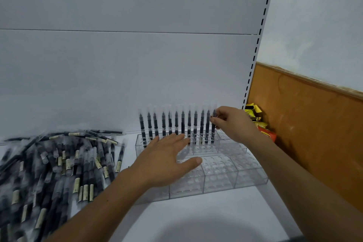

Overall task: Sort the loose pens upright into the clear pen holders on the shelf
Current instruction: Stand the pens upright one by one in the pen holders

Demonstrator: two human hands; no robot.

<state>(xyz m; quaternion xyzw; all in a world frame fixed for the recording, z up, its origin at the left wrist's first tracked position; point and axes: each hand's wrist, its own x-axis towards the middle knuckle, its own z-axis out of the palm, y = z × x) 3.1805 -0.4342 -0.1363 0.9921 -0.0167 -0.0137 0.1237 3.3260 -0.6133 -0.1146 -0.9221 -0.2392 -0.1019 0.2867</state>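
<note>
Right hand (233, 124) on rightmost pen (213, 126)

A row of pens (170, 125) is seen standing upright along the back of the clear pen holder (225, 175). The rightmost pen (213, 135) is pinched near its top by the fingers (221, 113) of the right hand (233, 124). The left hand (163, 161) is spread flat over the holder's left part. Loose pens (59, 163) are heaped on the shelf (196, 218) left of the holder, and coloured packets (261, 124) are seen to its right.
</note>
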